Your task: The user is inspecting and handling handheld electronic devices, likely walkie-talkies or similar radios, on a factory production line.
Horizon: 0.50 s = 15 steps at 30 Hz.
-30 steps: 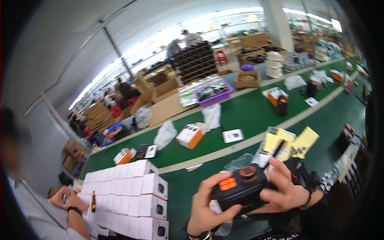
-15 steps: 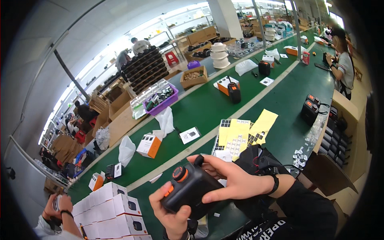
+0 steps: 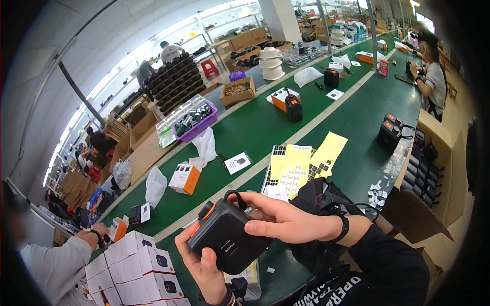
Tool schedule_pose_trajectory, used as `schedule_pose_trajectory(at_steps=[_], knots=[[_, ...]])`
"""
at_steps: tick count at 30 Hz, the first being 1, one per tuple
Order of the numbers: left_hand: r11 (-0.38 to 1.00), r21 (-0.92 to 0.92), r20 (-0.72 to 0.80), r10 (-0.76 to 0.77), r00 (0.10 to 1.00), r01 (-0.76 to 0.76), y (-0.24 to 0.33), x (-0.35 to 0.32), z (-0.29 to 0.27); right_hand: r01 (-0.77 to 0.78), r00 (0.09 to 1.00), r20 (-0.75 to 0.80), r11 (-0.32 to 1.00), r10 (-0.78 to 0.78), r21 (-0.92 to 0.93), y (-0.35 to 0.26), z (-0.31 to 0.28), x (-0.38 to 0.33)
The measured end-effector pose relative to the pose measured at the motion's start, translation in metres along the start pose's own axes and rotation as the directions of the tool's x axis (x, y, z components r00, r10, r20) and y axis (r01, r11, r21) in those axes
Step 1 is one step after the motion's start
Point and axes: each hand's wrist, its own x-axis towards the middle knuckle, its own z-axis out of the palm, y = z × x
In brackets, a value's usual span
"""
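Black device (image 3: 230,238): where was it located, and how was it secured?

It was held between both hands, above the worktop (image 3: 357,116). The left hand (image 3: 208,278) gripped its left side, thumb on the broad face; the right hand (image 3: 286,220) gripped the opposite upper corner, thumb on the same face, fingers near the black loop (image 3: 236,196).

Which step was in hand?

Judging by the upturned broad face, it was probably handling or checking of the casing.

What did the next move call for?

Any further turn appeared to call for one hand to bear the device while the other shifted its grip.

What lay nearby?

Yellow sheets (image 3: 292,168) lay beyond the right hand; white boxes (image 3: 133,273) stood stacked left of the left hand.
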Motion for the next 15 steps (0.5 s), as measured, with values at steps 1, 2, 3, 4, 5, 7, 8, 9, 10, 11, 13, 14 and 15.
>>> schedule_pose_trajectory(at_steps=[1, 2, 3, 4, 5, 7, 8, 9, 10, 11, 13, 14, 15], knots=[[1.000, -0.019, -0.019, -0.017, 1.000, 0.017, 0.000, 0.001, 0.000, -0.014, 1.000, -0.024, 1.000, 0.015, 0.002, 0.001, 0.000, 0.000], [0.998, -0.036, -0.033, -0.048, 0.998, 0.047, 0.000, 0.001, 0.001, -0.017, 1.000, -0.025, 1.000, 0.017, 0.003, 0.003, 0.001, 0.001], [0.999, -0.038, -0.038, -0.038, 0.999, 0.036, 0.001, 0.002, 0.000, 0.140, 0.978, -0.118, 0.960, -0.172, -0.242, 0.005, 0.002, 0.002], [0.995, -0.090, -0.019, -0.053, 0.998, 0.051, 0.002, 0.003, 0.000, 0.233, 0.918, -0.173, 0.840, -0.356, -0.490, 0.006, 0.002, 0.002], [0.987, -0.145, 0.002, -0.072, 0.997, 0.072, 0.003, 0.003, 0.000, 0.316, 0.838, -0.202, 0.753, -0.506, -0.577, 0.008, 0.004, 0.003], [0.989, -0.131, -0.004, -0.075, 0.997, 0.074, 0.003, 0.004, 0.000, 0.363, 0.749, -0.140, 0.578, -0.647, -0.731, 0.009, 0.005, 0.001], [0.989, -0.122, -0.003, -0.082, 0.997, 0.081, 0.003, 0.004, 0.000, 0.371, 0.646, -0.059, 0.380, -0.761, -0.847, 0.010, 0.005, -0.001], [0.989, -0.121, -0.010, -0.084, 0.996, 0.082, 0.003, 0.004, 0.000, 0.418, 0.652, -0.052, 0.417, -0.756, -0.807, 0.010, 0.006, -0.002], [0.984, -0.144, 0.001, -0.109, 0.994, 0.108, 0.002, 0.004, -0.001, 0.409, 0.664, -0.052, 0.420, -0.746, -0.810, 0.010, 0.006, -0.003], [0.975, -0.174, 0.008, -0.140, 0.990, 0.139, 0.000, 0.004, -0.002, 0.411, 0.707, -0.066, 0.485, -0.704, -0.772, 0.010, 0.006, -0.004], [0.881, -0.361, -0.047, -0.344, 0.938, 0.305, -0.005, 0.005, -0.005, 0.381, 0.830, -0.107, 0.697, -0.547, -0.607, 0.010, 0.004, -0.004], [0.708, -0.578, -0.018, -0.509, 0.861, 0.406, -0.008, 0.005, -0.008, 0.381, 0.833, -0.109, 0.705, -0.543, -0.598, 0.011, 0.002, -0.003], [0.557, -0.722, 0.070, -0.531, 0.844, 0.410, -0.010, 0.006, -0.012, 0.314, 0.913, -0.111, 0.851, -0.392, -0.422, 0.011, 0.000, -0.001]])
